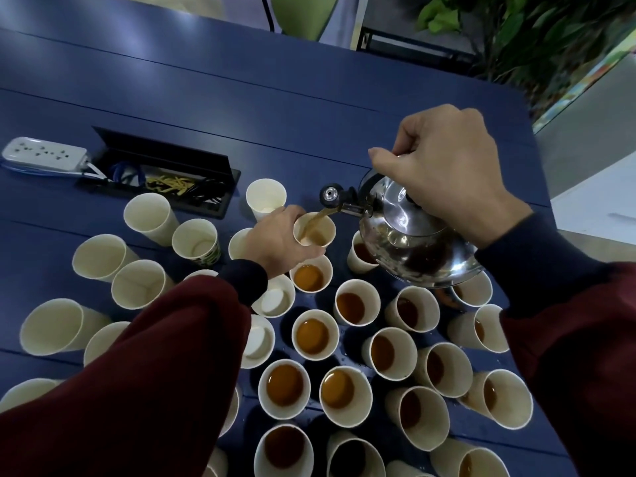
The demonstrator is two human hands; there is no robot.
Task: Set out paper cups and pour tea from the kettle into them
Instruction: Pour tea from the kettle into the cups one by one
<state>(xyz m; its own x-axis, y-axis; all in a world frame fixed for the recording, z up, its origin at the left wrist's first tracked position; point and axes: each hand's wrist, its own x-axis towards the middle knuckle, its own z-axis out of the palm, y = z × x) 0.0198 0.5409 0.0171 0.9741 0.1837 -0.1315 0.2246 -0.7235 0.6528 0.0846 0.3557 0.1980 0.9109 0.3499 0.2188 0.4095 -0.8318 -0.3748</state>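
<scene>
Nearest cam: two dark-red sleeves (pixel 144 373) w/ navy cuffs, reaching in from the near edge.

Blue table (pixel 241 98) – slatted top, fills most of view. Many paper cups on the near half, packed close together.

Kettle (pixel 409 232) – shiny steel, held above the table on the right, tilted to the left. Its body hangs over the filled cups at the far right. Spout cap flipped open; brown tea stream (pixel 315 218) runs from spout into the held cup.

Right hand (pixel 447 166) – fingers clamped round kettle handle from above, thumb pressed on top.

Left hand (pixel 278 242) – fingers wrapped round held cup (pixel 315 232), gripping its side. Cup sits left of spout, at the far-centre edge of the cluster; a little tea in the bottom. Can't tell if it's lifted or resting on table.

Filled cups (pixel 311 337) – centre and right, near half; tea dark amber.

Empty cups (pixel 137 284) – left side + one far of the left hand.

Open cable tray (pixel 165 173) sunk in table, far left, lid up, wires inside. White power strip (pixel 43 154) just left of it.

Green plant (pixel 516 32) beyond far right corner.
</scene>
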